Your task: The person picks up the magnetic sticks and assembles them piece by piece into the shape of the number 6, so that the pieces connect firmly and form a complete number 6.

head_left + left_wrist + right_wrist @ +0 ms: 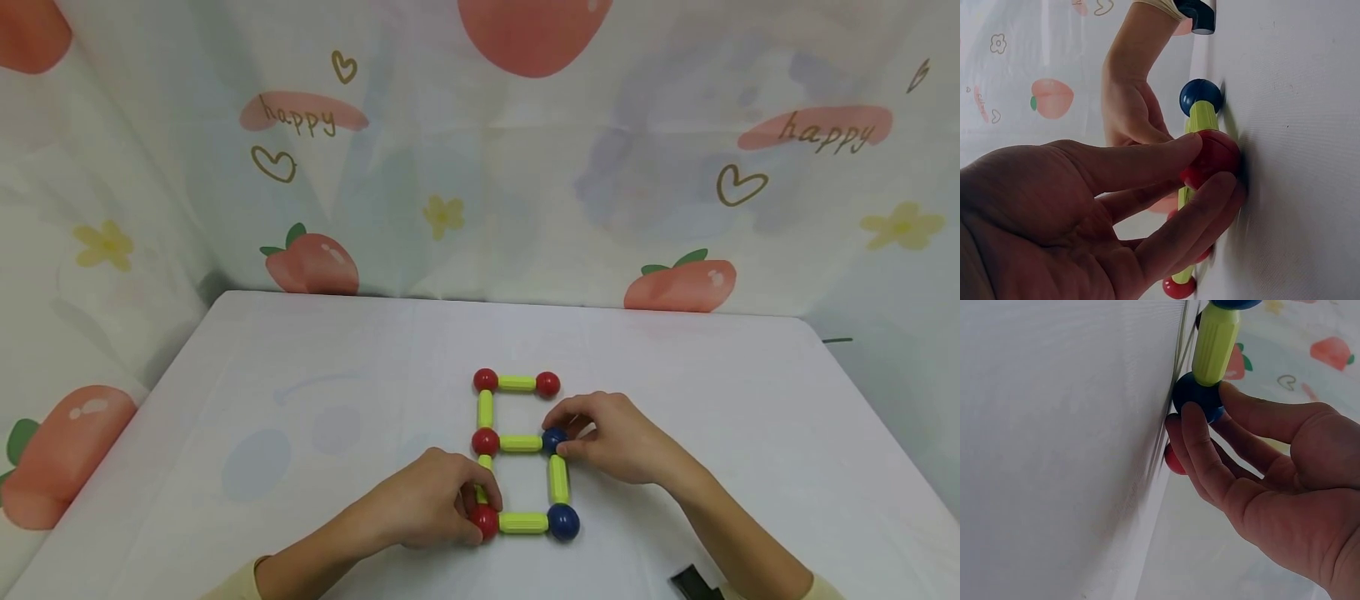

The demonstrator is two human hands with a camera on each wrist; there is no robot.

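Observation:
A flat figure of yellow-green rods and balls, shaped like a 6, lies on the white table. My left hand [438, 500] pinches the red ball [1213, 159] at its near left corner between thumb and fingers. On the other side, my right hand [618, 437] holds the blue ball [1199, 397] at the middle right. Another blue ball [563, 522] forms the near right corner, joined by a rod [558, 480] to the held one. Farther back are a red ball [485, 442] at the middle left and a red ball [548, 384] at the open top end.
A white cloth covers the table [337, 350]. At the near right, by the right forearm, lies a black object [693, 583], cut off by the frame. Behind stands a curtain [525, 208] printed with peaches, hearts and flowers.

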